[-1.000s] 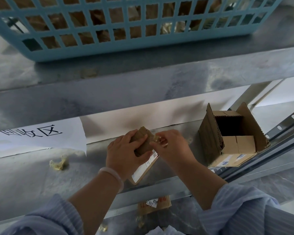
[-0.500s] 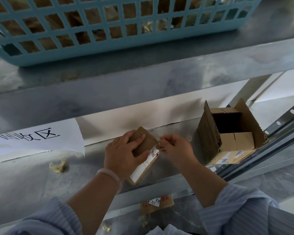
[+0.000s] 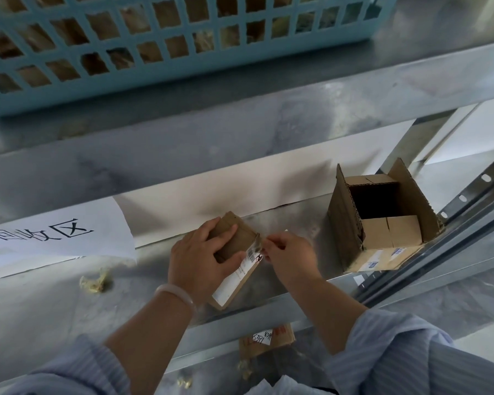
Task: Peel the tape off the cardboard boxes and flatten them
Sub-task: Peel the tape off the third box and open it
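Now L hand grips small box w/ barcode label; R hand pinches tape. Sign reads 回收区. Tape peeled further than before.

Grey metal shelf: open brown cardboard box right of the right hand; crumpled yellowish tape wad left of the left hand; white paper sheet with black characters further left. Upper grey metal shelf, beyond both hands, holds a light-blue plastic lattice basket.
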